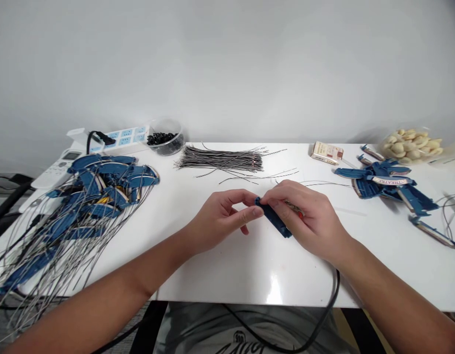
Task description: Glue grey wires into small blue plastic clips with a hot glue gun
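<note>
A narrow dark blue plastic piece (274, 220) is held tilted above the white table, between both hands. My left hand (227, 216) pinches its upper end with thumb and forefinger. My right hand (310, 216) grips the same piece from the right, its fingertips close to the left ones. A tool with a red part (300, 214) shows under the right palm; most of it is hidden, so its kind is unclear. From beneath the right wrist a black cable (336, 290) loops down over the table edge. Thin wire (323, 183) lies just behind the right hand.
Blue plastic parts (112, 174) with long grey wires (90, 246) are heaped left, near a power strip (126, 137). Behind are a tub of black pieces (164, 140) and a wire bundle (222, 160). Rightward lie a small box (326, 152), more blue parts (385, 182) and a nut-filled container (411, 146).
</note>
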Demonstrator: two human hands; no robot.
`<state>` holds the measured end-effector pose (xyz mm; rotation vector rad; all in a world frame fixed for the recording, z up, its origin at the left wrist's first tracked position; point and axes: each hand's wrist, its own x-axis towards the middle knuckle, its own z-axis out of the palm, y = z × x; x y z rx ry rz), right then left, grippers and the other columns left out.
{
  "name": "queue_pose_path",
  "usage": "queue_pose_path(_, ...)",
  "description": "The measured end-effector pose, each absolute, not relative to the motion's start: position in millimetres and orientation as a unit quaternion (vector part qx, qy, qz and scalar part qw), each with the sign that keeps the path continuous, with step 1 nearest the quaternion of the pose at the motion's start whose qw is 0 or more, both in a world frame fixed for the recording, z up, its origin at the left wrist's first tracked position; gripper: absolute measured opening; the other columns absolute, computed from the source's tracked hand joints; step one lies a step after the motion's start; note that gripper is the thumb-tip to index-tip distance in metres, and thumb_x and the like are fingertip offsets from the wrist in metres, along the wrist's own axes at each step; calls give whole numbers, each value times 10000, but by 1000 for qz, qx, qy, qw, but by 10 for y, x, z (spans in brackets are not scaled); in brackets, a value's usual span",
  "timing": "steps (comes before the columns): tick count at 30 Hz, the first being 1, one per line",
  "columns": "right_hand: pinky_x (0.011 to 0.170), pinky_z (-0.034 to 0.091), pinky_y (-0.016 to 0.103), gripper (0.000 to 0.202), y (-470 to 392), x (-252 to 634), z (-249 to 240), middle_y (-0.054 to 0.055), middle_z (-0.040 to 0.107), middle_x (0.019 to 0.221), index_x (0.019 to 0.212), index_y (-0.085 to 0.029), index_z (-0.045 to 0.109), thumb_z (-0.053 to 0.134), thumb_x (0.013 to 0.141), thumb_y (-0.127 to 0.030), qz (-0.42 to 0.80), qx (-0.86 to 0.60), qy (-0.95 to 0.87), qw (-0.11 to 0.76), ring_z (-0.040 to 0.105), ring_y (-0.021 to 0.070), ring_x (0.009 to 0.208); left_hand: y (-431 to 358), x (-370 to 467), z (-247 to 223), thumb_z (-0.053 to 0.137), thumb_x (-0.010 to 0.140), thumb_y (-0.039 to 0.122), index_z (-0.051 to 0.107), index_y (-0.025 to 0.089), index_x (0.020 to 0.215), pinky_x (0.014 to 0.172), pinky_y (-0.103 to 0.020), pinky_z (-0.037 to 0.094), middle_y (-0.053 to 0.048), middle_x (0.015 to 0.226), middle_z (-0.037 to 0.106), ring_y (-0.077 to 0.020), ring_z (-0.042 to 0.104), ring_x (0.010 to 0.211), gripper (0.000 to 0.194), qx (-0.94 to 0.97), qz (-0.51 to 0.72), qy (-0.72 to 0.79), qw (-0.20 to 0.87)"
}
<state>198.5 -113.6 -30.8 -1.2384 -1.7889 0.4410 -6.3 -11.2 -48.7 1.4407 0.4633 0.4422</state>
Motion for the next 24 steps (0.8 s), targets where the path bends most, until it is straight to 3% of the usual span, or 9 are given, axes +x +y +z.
queue_pose_path(15,837,524,376,210,-1151,1980,-320,35,746,1025,1181,-261,689,547,1062,-160,135,-512,-724,442,672,191,939,-102,-64,-456,801,910,372,776,160,1063,620,-241,643,-54,952,704,-132,611,762,263,648,204,215,702)
queue_pose_path(24,722,503,285,58,-1155,1959,-319,21,648,959,1089,-243,650,615,1046,-223,239,-541,-681,431,629,148,864,-95,-69,-417,817,892,340,796,160,1050,625,-225,639,-51,947,717,-120,599,731,240,676,192,234,673)
